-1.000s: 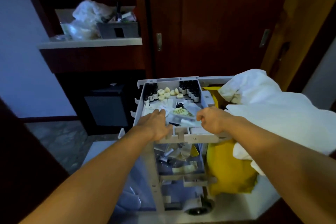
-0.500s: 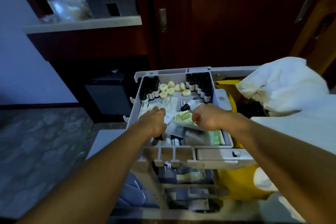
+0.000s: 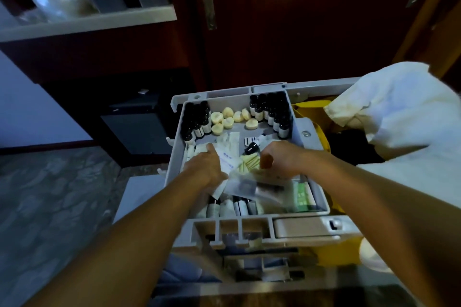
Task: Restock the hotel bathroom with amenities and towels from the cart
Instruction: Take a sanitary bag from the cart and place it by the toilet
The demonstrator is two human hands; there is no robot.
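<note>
The grey cart (image 3: 309, 229) stands below me with its top tray (image 3: 174, 152) full of amenities. Dark little bottles (image 3: 197, 122) line the far left and far right (image 3: 274, 112) of the tray, with pale round soaps (image 3: 228, 118) between them. White sachets (image 3: 230, 141) and clear plastic packets (image 3: 252, 184) lie in the middle. My left hand (image 3: 205, 168) lies palm down on the sachets, fingers in among them. My right hand (image 3: 279, 157) is curled over a clear packet of pale sticks (image 3: 249, 163). White towels (image 3: 404, 117) are heaped on the cart's right side.
A yellow bag (image 3: 311, 117) hangs at the cart's right under the towels. Dark wooden doors (image 3: 299, 20) stand behind the cart. A white shelf (image 3: 87, 23) at upper left holds plastic bags and a grey box. Marble floor (image 3: 50, 194) lies to the left.
The view has closed in on the cart and tilted down. Both hands have gone from the tray's near rim further into the tray, onto the sachets and packets.
</note>
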